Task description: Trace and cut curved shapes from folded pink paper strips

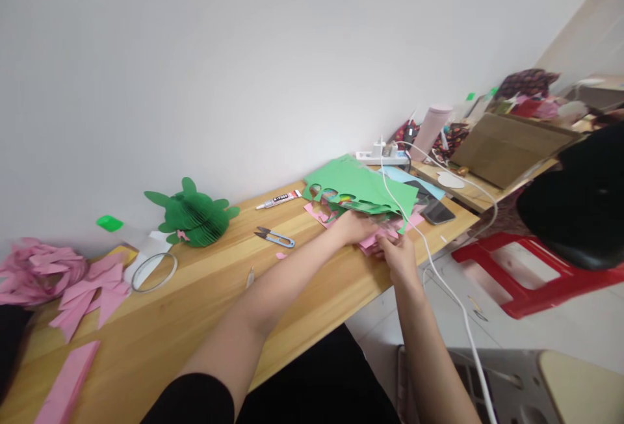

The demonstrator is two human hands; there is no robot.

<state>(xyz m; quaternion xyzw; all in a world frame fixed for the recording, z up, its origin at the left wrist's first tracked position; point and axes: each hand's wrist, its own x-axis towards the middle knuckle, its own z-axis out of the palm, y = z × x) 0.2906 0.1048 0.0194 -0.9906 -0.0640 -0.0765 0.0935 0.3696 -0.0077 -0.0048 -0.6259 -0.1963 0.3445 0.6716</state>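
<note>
My left hand (355, 227) reaches in at the front edge of a stack of green paper sheets (358, 183) with cut-out holes, and its fingers are hidden among the paper. Close by on the right, my right hand (400, 258) pinches pink paper (370, 240) that sticks out below the green sheets. More pink scraps (316, 214) poke out at the stack's left side. To the left on the table lie thread snips (277, 237) with blue handles and a glue tube (280, 199).
A green honeycomb paper figure (197, 216), a tape roll (155, 272) and pink paper bows (95, 294) occupy the left side. A white cable (419, 232) hangs past my right hand. Right of the stack are a phone (439, 211), power strip (363, 158) and red stool (511, 297).
</note>
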